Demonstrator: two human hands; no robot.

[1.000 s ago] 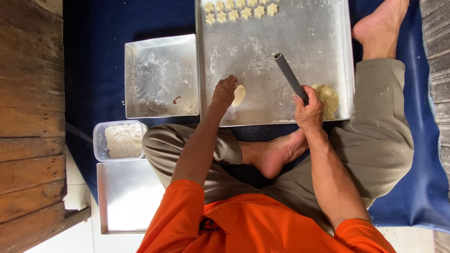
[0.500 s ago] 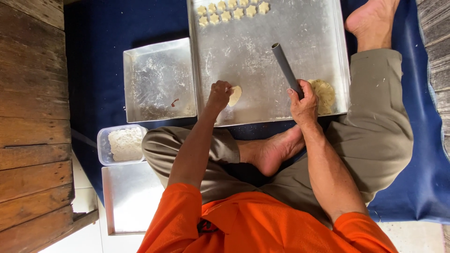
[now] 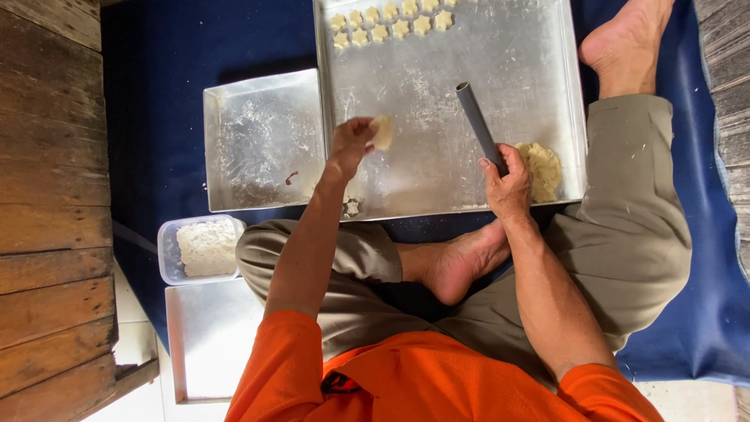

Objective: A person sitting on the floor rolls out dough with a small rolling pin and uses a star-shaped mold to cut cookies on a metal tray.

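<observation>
My left hand (image 3: 350, 144) holds a small flat piece of pale dough (image 3: 382, 132) lifted above the large metal tray (image 3: 437, 180). My right hand (image 3: 506, 184) grips the lower end of a grey tube (image 3: 478, 125) that slants up over the tray. A lump of dough (image 3: 541, 168) lies on the tray just right of that hand. A small star-shaped cutter (image 3: 352, 208) sits near the tray's front edge below my left wrist. Several cut dough shapes (image 3: 391, 22) stand in rows at the tray's far end.
A smaller floured metal tray (image 3: 262, 141) sits left of the large one on a blue mat (image 3: 156, 94). A plastic tub of flour (image 3: 205, 247) and another flat tray (image 3: 209, 336) lie by my left knee. Wooden boards (image 3: 47, 195) run along the left.
My left hand has lifted the piece of dough off the tray and raised it. The right hand keeps its hold on the grey tube.
</observation>
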